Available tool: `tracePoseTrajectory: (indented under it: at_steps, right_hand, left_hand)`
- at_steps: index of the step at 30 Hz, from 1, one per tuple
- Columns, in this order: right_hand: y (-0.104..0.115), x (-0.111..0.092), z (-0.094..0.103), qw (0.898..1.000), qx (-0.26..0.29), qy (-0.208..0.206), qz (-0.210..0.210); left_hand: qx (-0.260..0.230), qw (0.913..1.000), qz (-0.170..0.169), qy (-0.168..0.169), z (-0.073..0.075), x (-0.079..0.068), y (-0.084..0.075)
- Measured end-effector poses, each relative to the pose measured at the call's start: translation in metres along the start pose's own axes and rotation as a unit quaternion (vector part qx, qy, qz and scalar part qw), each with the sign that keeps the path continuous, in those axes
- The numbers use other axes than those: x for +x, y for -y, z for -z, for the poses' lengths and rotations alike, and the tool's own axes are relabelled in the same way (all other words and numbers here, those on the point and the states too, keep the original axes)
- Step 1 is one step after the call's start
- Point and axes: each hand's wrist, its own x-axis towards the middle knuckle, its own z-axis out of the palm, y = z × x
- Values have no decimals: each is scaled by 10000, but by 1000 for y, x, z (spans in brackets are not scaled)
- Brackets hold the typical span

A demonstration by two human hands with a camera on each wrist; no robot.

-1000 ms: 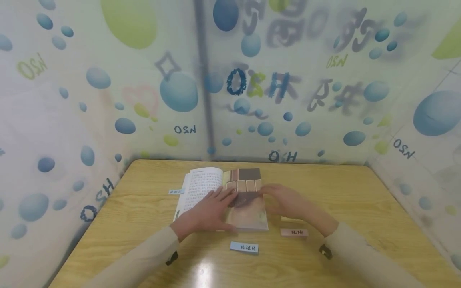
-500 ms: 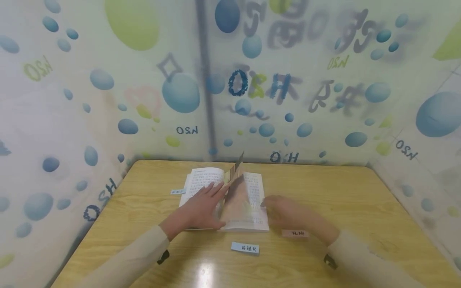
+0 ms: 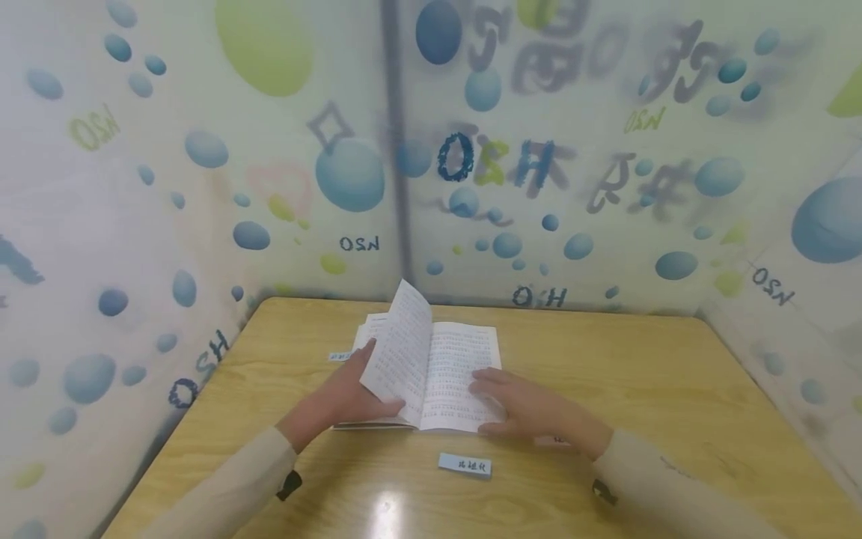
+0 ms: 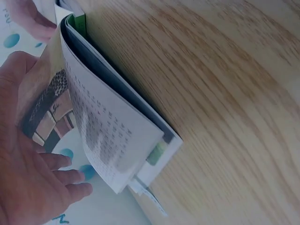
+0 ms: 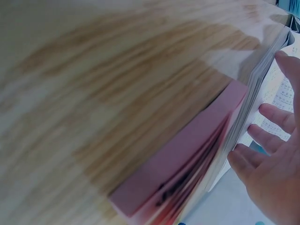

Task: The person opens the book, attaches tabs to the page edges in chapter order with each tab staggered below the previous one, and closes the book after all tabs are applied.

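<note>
An open book [image 3: 461, 378] lies on the table, with one printed leaf [image 3: 404, 344] standing up and leaning left. My left hand [image 3: 343, 393] is at that leaf's lower left, its fingers partly behind the paper and its thumb near the bottom edge. In the left wrist view the fingers of the left hand [image 4: 37, 173] are spread beside the leaf's illustrated side [image 4: 58, 117], gripping nothing. My right hand [image 3: 532, 404] rests at the right page's outer edge with fingers extended. The right wrist view shows the right hand [image 5: 276, 164] with its fingertips along the book's edge.
A blue paper slip [image 3: 465, 465] with handwriting lies in front of the book. Beneath the right forearm a pink slip [image 3: 554, 441] is partly covered. A pale blue tab [image 3: 339, 356] sticks out at the book's left. Patterned walls enclose the wooden table [image 3: 606, 352].
The illustrated leaf has swung over from right to left, baring a printed right page. My left hand has shifted left off the pages; my right hand has come onto the right page's edge.
</note>
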Motion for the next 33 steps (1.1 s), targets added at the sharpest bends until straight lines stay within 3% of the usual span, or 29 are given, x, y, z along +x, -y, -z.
tracePoseTrajectory:
  at_steps: [3, 8, 13, 18, 27, 33]
  right_hand:
    - [0, 1, -1, 10000, -41, 44, 12]
    - [-2, 1, -3, 9999, -71, 96, -60]
    - [-2, 1, -2, 10000, -12, 67, 13]
    - [0, 1, 0, 9998, -20, -30, 180]
    - [-1, 1, 0, 9999, 76, 43, 86]
    - [-1, 2, 4, 9996, 252, 161, -16]
  left_hand:
    - [408, 9990, 165, 69, 6, -3, 5]
    - [1087, 9938, -252, -28, 14, -7, 19]
    - [1602, 9863, -383, -87, 18, -12, 30]
    - [1893, 9813, -339, -116, 21, -17, 35]
    - [2213, 9749, -197, 163, 19, -18, 37]
    - [2274, 9726, -475, 96, 8, -15, 37]
